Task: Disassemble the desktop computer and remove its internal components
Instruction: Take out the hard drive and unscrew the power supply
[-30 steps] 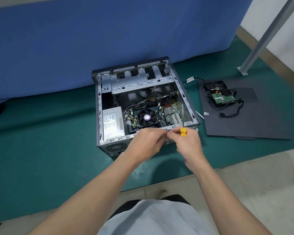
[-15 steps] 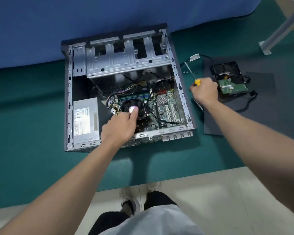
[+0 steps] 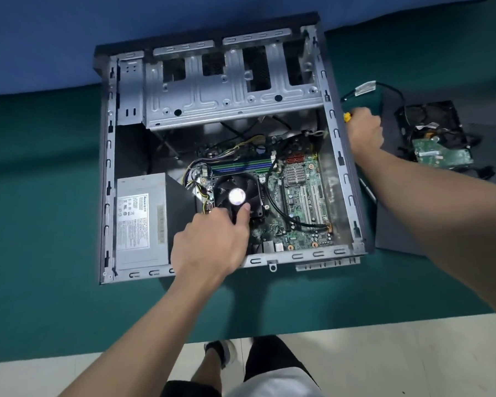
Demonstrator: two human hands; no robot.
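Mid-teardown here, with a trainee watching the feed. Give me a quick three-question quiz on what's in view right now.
1. True or false: the power supply is already out of the case.
2. The left hand touches the: A) fan B) memory sticks C) power supply.
3. Where does the hard drive lie?
Key: 1 false. 2 A. 3 On the dark panel, right of the case.
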